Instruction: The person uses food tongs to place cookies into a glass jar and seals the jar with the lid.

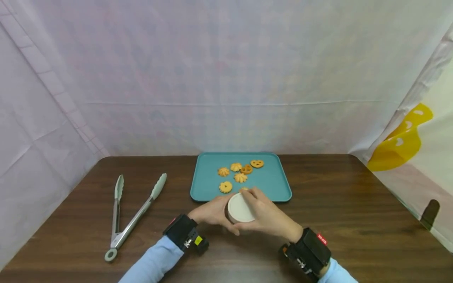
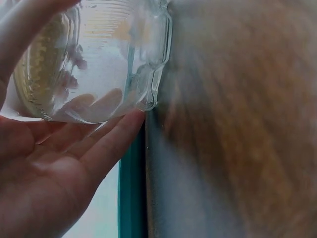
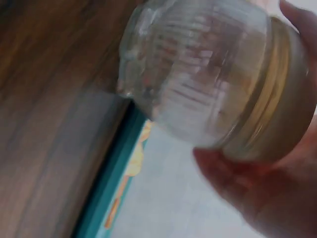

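Note:
Both hands are at a clear glass jar (image 2: 106, 54) with a white lid (image 1: 240, 208), just in front of the tray's near edge. The left hand (image 1: 212, 211) holds the jar's side, thumb on one side and fingers on the other. Around the lid, the right hand (image 1: 264, 214) curls its fingers and thumb. In the right wrist view the jar (image 3: 203, 74) shows a yellowish band below the lid. Behind the hands lies a teal tray (image 1: 274, 182) with flower-shaped cookies (image 1: 225, 187) and pretzel-shaped cookies (image 1: 257, 163); one cookie is partly hidden by the right hand.
Metal tongs (image 1: 132, 222) with pale grey tips lie spread on the left of the brown wooden table (image 1: 354, 220). A pale cloth (image 1: 219, 78) hangs along the table's back edge. At the right, a yellow shape (image 1: 400, 147) shows on the side cloth.

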### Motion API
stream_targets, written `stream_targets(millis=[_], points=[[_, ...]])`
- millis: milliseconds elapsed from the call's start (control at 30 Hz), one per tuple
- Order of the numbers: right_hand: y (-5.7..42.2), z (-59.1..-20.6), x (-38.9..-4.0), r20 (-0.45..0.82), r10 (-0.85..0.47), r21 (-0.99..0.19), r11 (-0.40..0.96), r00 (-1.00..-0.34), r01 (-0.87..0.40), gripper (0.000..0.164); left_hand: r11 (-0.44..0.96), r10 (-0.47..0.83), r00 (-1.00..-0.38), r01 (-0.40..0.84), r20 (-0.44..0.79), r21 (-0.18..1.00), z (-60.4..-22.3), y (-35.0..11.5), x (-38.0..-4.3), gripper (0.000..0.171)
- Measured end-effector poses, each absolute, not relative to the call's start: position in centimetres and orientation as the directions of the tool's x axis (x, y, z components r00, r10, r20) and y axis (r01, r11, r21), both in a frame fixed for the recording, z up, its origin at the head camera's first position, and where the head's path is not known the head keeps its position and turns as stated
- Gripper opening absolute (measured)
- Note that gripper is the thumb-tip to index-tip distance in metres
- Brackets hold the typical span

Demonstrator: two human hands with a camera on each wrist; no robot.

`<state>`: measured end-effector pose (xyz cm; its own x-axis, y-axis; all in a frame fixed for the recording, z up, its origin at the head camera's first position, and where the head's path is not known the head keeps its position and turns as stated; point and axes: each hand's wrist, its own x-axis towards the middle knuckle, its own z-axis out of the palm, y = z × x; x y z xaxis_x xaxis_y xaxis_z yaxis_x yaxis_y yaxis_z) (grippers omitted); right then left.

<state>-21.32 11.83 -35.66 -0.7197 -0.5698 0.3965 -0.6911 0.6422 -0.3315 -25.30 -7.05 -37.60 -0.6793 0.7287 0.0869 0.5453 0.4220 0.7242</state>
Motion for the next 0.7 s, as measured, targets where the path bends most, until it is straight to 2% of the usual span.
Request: stream_targets(millis=[133,233,333,500,700], points=[[10.8,-35.8,-20.3,0.454,-0.479,-0.200,0.767,-0.751,-0.610,0.094,0.410,0.745,-0.664,0.537,0.070,0.737,-37.6,-7.1,-25.4,0.089],[10.2,-35.8,-19.5,0.508,-0.415,-0.135,0.827,-0.755,-0.546,0.095,0.403,0.747,-0.662,0.523,0.060,0.751,-37.6,-7.1,-25.4,0.088],[9.8,-35.8,-19.1,0.548,-0.378,-0.125,0.845,-0.746,-0.519,0.089,0.407,0.741,-0.669,0.521,0.062,0.750,-37.7,-7.0,-25.4,0.088],[9.9,-35.8,-19.2,0.579,-0.387,-0.110,0.835,-0.718,-0.539,0.077,0.431,0.728,-0.683,0.518,0.054,0.739,-37.6,-7.0,-25.3,0.090],[10.5,-35.3,-19.8,0.545,-0.443,-0.108,0.805,-0.712,-0.583,0.078,0.438,0.722,-0.691,0.504,0.043,0.745,-37.4,-7.0,-25.2,0.091]])
